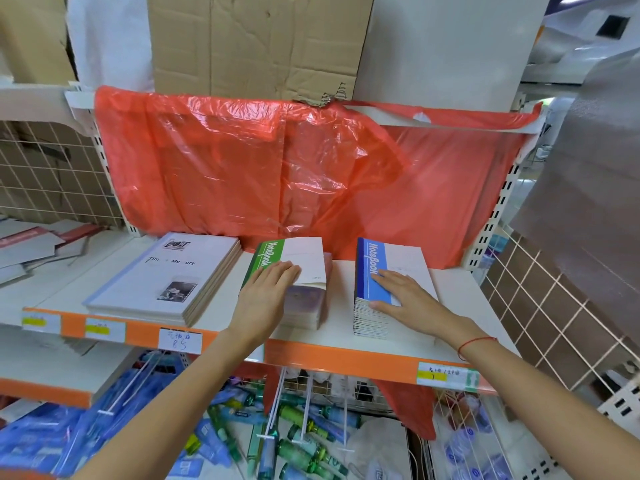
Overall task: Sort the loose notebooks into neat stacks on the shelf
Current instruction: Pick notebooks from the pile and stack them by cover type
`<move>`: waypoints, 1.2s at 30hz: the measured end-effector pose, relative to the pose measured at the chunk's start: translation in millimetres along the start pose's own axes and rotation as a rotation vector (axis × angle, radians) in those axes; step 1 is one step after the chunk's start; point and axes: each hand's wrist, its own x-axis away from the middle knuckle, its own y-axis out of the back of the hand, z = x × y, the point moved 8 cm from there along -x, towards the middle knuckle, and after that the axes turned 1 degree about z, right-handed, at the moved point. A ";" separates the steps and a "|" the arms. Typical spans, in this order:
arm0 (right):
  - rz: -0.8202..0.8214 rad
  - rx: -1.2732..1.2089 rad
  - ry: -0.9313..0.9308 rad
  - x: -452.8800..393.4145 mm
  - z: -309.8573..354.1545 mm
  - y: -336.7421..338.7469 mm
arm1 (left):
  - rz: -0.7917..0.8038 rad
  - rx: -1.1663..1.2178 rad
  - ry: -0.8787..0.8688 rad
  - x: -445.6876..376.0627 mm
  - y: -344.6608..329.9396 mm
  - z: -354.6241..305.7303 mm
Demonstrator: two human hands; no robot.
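Observation:
On the white shelf (pixel 343 323) stand three stacks. A green-and-white notebook (pixel 301 258) lies on top of a middle stack of purplish notebooks (pixel 306 306); my left hand (pixel 266 292) rests flat on its near part, fingers together. To the right is a stack of blue-and-white notebooks (pixel 391 268), and my right hand (pixel 401 292) lies flat on its top cover with the thumb at the front edge. At the left sits a stack of larger white notebooks (pixel 173 275) with black print.
A red plastic sheet (pixel 277 168) hangs behind the stacks, with cardboard (pixel 256 43) above it. Orange shelf edge with price labels (pixel 180 341) runs along the front. Wire baskets of blue and green packets (pixel 294 427) sit below. A wire grid (pixel 561 306) stands at right.

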 end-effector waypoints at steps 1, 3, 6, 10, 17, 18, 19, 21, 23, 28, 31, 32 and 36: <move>-0.002 -0.001 0.001 -0.3 -0.2 -0.1 | -0.001 0.003 0.002 -0.1 -0.7 1.3; -0.004 -0.005 -0.003 -0.9 -1.3 0.7 | 0.002 0.006 0.006 -0.7 -1.3 3.0; -0.010 -0.009 -0.008 -1.4 -1.9 1.3 | -0.001 0.005 0.002 -0.2 -0.8 3.1; -0.007 -0.010 -0.007 -0.2 -0.7 0.6 | -0.015 0.011 -0.005 -0.2 -0.6 2.0; 0.002 0.011 -0.008 1.6 2.2 0.8 | -0.034 0.016 -0.027 -3.6 -0.2 -1.3; 0.002 0.014 -0.008 1.7 1.9 1.0 | -0.037 0.021 -0.029 -4.6 -0.1 -2.1; 0.001 0.016 -0.007 2.0 1.9 1.5 | -0.035 0.028 -0.034 -5.7 0.5 -3.7; 0.006 0.017 -0.004 2.9 3.0 1.9 | -0.039 0.043 -0.051 -8.5 2.6 -6.6; 0.000 0.013 0.000 5.8 4.7 5.0 | -0.061 0.057 -0.084 -11.9 4.9 -9.8; -0.185 -0.018 -0.039 24.4 -7.9 41.7 | -0.133 0.147 -0.194 -29.8 4.2 -34.6; -0.295 -0.015 -0.136 43.9 -35.1 64.0 | -0.120 0.177 -0.235 -46.9 -1.9 -63.2; -0.328 -0.024 -0.168 51.4 -44.1 70.0 | -0.091 0.169 -0.243 -53.5 -5.5 -74.2; -0.437 -0.038 -0.256 81.9 -72.0 83.3 | 0.059 0.104 -0.287 -74.6 -25.4 -118.6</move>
